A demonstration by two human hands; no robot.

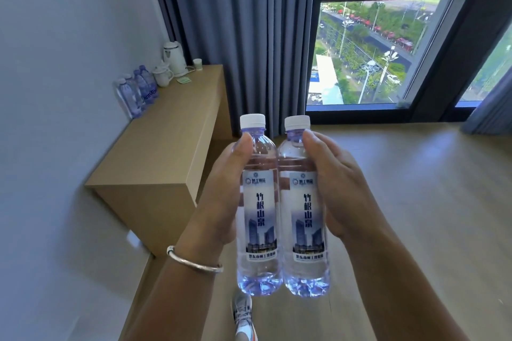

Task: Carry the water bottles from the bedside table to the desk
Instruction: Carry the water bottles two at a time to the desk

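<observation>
Hands: left hand (221,188) and right hand (340,183) each wrap one upright bottle, thumbs pressed on the shoulders just under the caps; a bangle (194,263) circles the left wrist.
Bottles: left bottle (259,210) and right bottle (306,213) are held side by side, touching along their sides, white caps on, labels facing the camera, well above the floor (415,202).
Shoe: one shoe (243,315) shows below the bottles on the floor.
Table: wooden table (171,144) stands along the left wall, its near corner just left of the left hand; its front half lies bare.
Far end of table: more bottles (138,91) grouped at the wall edge, then a mug (163,75), a kettle (174,58) and a small cup (197,64) near the back.
Open room: wide bare floor runs right of the table toward the curtain (249,36) and window (374,50).
</observation>
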